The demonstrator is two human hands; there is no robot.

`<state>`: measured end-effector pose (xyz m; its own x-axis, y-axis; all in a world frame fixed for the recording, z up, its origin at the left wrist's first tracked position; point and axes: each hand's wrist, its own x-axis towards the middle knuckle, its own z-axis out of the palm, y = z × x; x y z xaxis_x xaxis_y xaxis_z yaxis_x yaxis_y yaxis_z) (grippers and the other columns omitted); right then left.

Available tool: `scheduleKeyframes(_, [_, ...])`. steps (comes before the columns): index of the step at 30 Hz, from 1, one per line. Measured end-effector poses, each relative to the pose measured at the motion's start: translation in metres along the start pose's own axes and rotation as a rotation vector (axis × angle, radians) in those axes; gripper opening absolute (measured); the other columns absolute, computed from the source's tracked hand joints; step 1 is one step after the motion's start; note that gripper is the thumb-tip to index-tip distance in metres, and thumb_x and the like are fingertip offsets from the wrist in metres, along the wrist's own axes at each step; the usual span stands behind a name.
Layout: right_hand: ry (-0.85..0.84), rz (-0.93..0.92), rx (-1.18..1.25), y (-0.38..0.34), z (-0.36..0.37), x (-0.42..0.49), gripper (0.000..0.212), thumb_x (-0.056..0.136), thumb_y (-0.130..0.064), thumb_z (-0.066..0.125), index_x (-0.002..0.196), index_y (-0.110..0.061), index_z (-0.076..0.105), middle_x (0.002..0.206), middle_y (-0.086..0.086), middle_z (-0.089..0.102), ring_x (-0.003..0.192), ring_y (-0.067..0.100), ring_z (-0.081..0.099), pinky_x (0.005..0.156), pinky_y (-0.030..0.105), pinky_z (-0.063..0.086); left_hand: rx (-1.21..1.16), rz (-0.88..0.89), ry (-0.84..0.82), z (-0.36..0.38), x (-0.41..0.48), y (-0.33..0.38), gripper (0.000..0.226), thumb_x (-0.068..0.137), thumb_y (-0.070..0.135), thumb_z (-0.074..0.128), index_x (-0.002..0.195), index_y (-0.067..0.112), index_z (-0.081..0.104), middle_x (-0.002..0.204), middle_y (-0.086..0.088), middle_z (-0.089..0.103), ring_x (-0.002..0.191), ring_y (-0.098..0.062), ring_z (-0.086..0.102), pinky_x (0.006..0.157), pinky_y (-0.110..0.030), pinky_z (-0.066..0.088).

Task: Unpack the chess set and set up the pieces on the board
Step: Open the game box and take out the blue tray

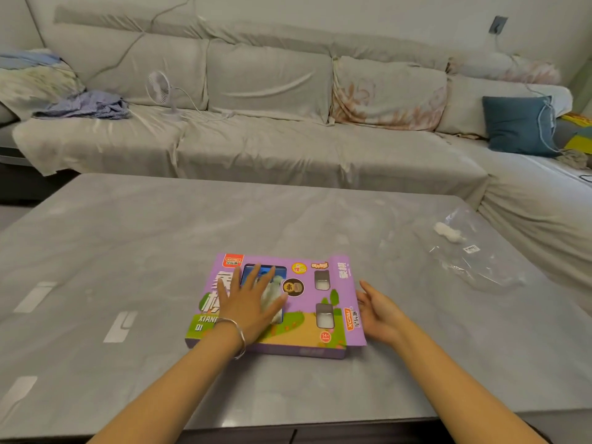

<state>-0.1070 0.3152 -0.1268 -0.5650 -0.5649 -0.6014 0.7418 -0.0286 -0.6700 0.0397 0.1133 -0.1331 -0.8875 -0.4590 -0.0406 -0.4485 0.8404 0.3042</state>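
A flat purple chess set box (307,309) lies on the grey table (160,251), near its front middle. Its printed lid faces up, with small clear windows on the right and a side flap sticking out at the right end. My left hand (250,302) rests flat on the left half of the lid, fingers spread and straight. My right hand (381,312) is at the box's right end, fingers relaxed and open, touching or nearly touching the flap. No board or pieces are visible outside the box.
A crumpled clear plastic bag (474,251) with a white wad lies at the table's right. Behind the table runs a long covered sofa (256,139) with a small fan (163,91), clothes and a blue cushion (519,126).
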Motion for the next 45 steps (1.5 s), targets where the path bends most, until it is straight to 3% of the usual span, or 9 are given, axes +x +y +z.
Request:
scheduleKeyframes(3, [-0.035, 0.049, -0.015, -0.002, -0.006, -0.003, 0.056, 0.098, -0.046, 0.030, 0.102, -0.001, 0.063, 0.084, 0.013, 0.072, 0.071, 0.024, 0.070, 0.065, 0.034, 0.057, 0.092, 0.003, -0.067, 0.008, 0.002, 0.002, 0.119, 0.035, 0.085, -0.034, 0.143, 0.043, -0.007, 0.155, 0.010, -0.011, 0.140, -0.029, -0.021, 0.108, -0.059, -0.012])
scheduleKeyframes(8, [-0.035, -0.001, -0.026, -0.014, -0.014, -0.006, 0.055, 0.099, -0.044, 0.029, 0.103, 0.000, 0.061, 0.090, 0.012, 0.071, 0.080, 0.021, 0.069, 0.066, 0.028, 0.056, 0.121, -0.022, -0.073, 0.010, 0.005, 0.002, 0.102, 0.049, 0.082, -0.020, 0.143, 0.045, -0.008, 0.155, 0.011, -0.012, 0.141, -0.027, -0.021, 0.109, -0.059, -0.013])
scheduleKeyframes(13, [0.112, -0.084, -0.015, -0.028, -0.035, -0.011, 0.035, 0.095, -0.035, 0.046, 0.098, -0.004, 0.062, 0.081, 0.007, 0.057, 0.074, 0.016, 0.056, 0.054, 0.020, 0.054, 0.152, -0.050, -0.080, 0.010, 0.007, 0.005, 0.123, 0.030, 0.083, -0.037, 0.143, 0.042, -0.012, 0.154, 0.009, -0.015, 0.141, -0.029, -0.020, 0.107, -0.060, -0.013])
scheduleKeyframes(17, [0.273, -0.207, -0.144, -0.041, -0.058, -0.022, 0.018, 0.090, -0.025, 0.058, 0.086, -0.009, 0.062, 0.074, 0.003, 0.054, 0.063, 0.012, 0.052, 0.051, 0.016, 0.047, 0.158, -0.071, -0.102, 0.006, 0.006, 0.007, 0.088, 0.066, 0.084, -0.010, 0.144, 0.041, -0.012, 0.156, 0.006, -0.007, 0.142, -0.031, -0.015, 0.109, -0.060, -0.009])
scheduleKeyframes(20, [0.416, -0.341, -0.470, -0.041, -0.073, -0.030, 0.023, 0.088, -0.026, 0.062, 0.103, -0.008, 0.061, 0.093, 0.008, 0.057, 0.078, 0.016, 0.051, 0.064, 0.022, 0.042, 0.173, -0.117, -0.108, 0.004, 0.006, 0.011, 0.079, 0.078, 0.075, 0.004, 0.145, 0.036, -0.011, 0.156, 0.002, -0.009, 0.141, -0.031, -0.016, 0.109, -0.059, -0.007])
scheduleKeyframes(24, [0.422, -0.626, -1.010, -0.029, -0.077, -0.035, 0.045, 0.093, -0.036, 0.052, 0.135, -0.023, 0.045, 0.144, -0.001, 0.033, 0.137, 0.015, 0.028, 0.110, 0.028, 0.022, 0.083, 0.054, 0.044, 0.010, 0.003, 0.038, 0.098, 0.062, 0.086, -0.011, 0.146, 0.038, 0.005, 0.156, 0.006, 0.001, 0.144, -0.025, -0.003, 0.114, -0.054, -0.002])
scheduleKeyframes(30, [0.152, -0.653, -1.859, -0.006, -0.085, -0.041, 0.068, 0.080, -0.073, 0.012, 0.143, -0.047, 0.018, 0.156, -0.016, 0.002, 0.145, 0.009, -0.004, 0.115, 0.032, -0.005, 0.080, 0.251, -0.050, 0.035, -0.005, 0.070, 0.100, 0.047, 0.090, -0.019, 0.139, 0.053, -0.008, 0.155, 0.012, -0.008, 0.143, -0.025, -0.012, 0.113, -0.056, -0.005])
scheduleKeyframes(41, [0.263, -0.611, -1.812, -0.032, -0.130, -0.056, 0.091, 0.065, -0.087, -0.009, 0.140, -0.049, 0.023, 0.156, -0.018, 0.008, 0.144, 0.006, 0.003, 0.116, 0.035, -0.004, 0.076, 0.234, -0.055, 0.028, -0.008, 0.061, 0.111, 0.043, 0.091, -0.022, 0.142, 0.049, 0.001, 0.156, 0.011, -0.005, 0.142, -0.024, -0.015, 0.112, -0.053, -0.009])
scheduleKeyframes(45, [0.239, -0.682, -1.601, -0.019, -0.081, -0.062, 0.060, 0.088, -0.063, 0.026, 0.142, -0.037, 0.029, 0.154, -0.012, 0.020, 0.143, 0.009, 0.015, 0.118, 0.037, 0.010, 0.056, 0.022, 0.077, 0.015, -0.006, 0.027, 0.108, 0.056, 0.091, -0.001, 0.147, 0.033, 0.008, 0.156, 0.005, 0.006, 0.143, -0.027, 0.001, 0.113, -0.050, 0.003])
